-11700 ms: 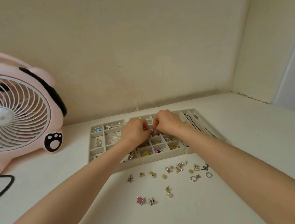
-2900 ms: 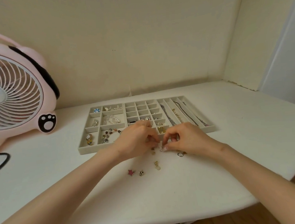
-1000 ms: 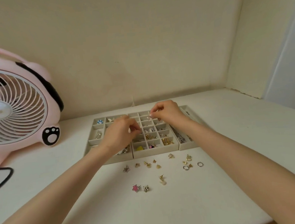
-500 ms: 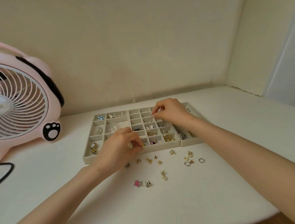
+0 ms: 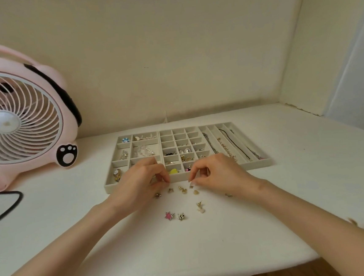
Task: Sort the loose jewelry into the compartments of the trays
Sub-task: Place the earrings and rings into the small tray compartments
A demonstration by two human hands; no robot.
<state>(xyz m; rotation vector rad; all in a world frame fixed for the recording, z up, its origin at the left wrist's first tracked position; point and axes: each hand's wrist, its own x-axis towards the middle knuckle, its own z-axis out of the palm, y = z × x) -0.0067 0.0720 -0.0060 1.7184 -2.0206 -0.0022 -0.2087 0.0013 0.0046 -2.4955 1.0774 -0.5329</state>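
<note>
Loose jewelry: I see the loose jewelry lying on the white surface, just in front of the trays. A pink star, a checkered star and a gold stud lie a bit nearer to me.

What could go wrong: These bits are tiny and smooth, so I think one could slip out of a pinch and roll away. A wrist could also drag over the row and scatter it. A piece dropped from too high could bounce into the wrong box.

Which way it points: The row of little gold bits runs left to right, along the front wall of the trays. Each bit is too small for me to tell which way it points.

Right hand: The right hand has its thumb and first finger tipped down, close together, right at a small gold bit. I cannot tell if it has hold of it.

Left hand: The left hand is curled, fingertips together near the tray front. I cannot tell if anything is in them.

Trays: Three sit side by side. The near small boxes have pieces in them and the far ones look bare. The necklaces lie in long slots that run from near to far.

Further out: A pink fan stands to the left, with a black cable near it.
</note>
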